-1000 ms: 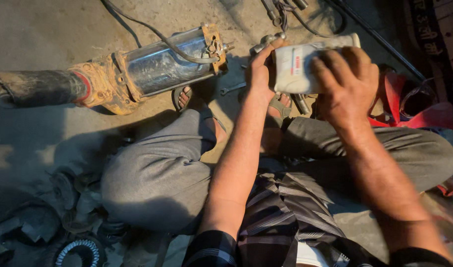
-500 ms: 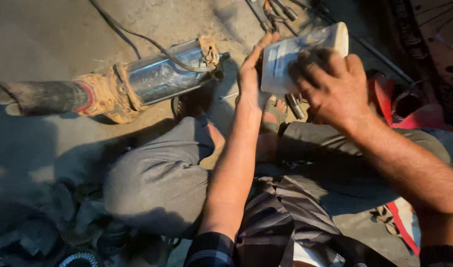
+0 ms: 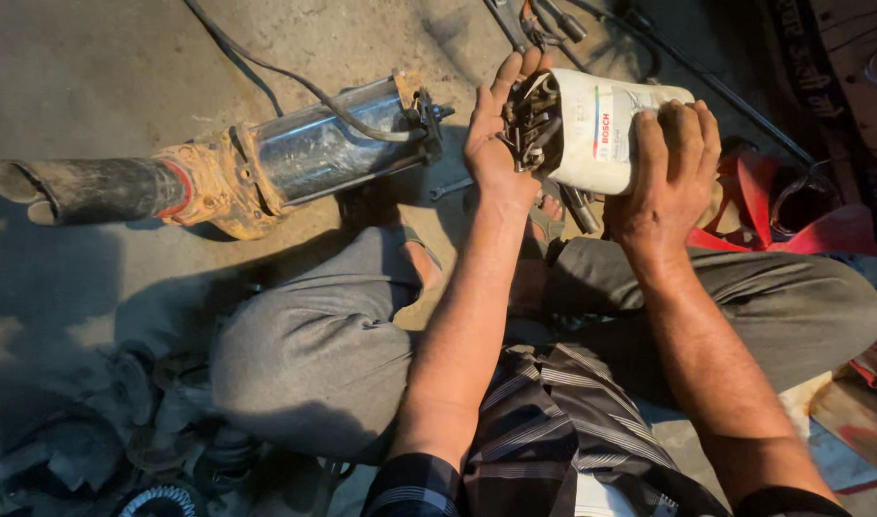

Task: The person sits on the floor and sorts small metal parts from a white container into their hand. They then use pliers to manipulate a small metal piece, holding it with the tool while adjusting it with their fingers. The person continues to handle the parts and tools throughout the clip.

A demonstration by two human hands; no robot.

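My right hand (image 3: 663, 168) grips a white plastic container (image 3: 592, 129) tipped on its side, its mouth facing left. Dark metal bolts and small parts (image 3: 532, 120) show at the mouth, resting against the flat palm of my left hand (image 3: 496, 134), whose fingers point up and away. Both hands are held above my crossed legs in grey trousers (image 3: 314, 345).
A long metal pump (image 3: 266, 163) with a shiny steel section, rusty orange coupling and black pipe end lies on the concrete floor to the left, with a black cable (image 3: 266, 67) over it. Wrenches (image 3: 544, 19) lie beyond the container. Red fabric (image 3: 802, 225) sits at right, dark gears (image 3: 160, 498) at bottom left.
The container has been tipped further toward my left hand, and metal parts now show at its mouth against the palm. My left hand has opened flat under it.
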